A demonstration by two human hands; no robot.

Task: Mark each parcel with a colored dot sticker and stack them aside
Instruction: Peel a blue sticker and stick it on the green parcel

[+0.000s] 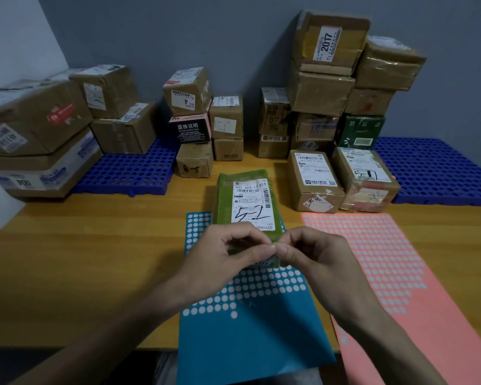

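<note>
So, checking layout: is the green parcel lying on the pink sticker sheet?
No, the green parcel rests on the blue sticker sheet.

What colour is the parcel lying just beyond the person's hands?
The parcel is green, with a white label; the head view shows it best.

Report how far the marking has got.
Done: many dots are gone from the blue sheet and pink sheet. In hand: left hand and right hand pinch together over the green parcel; any sticker is too small to see. Left: that parcel shows no dot and isn't stacked.
</note>
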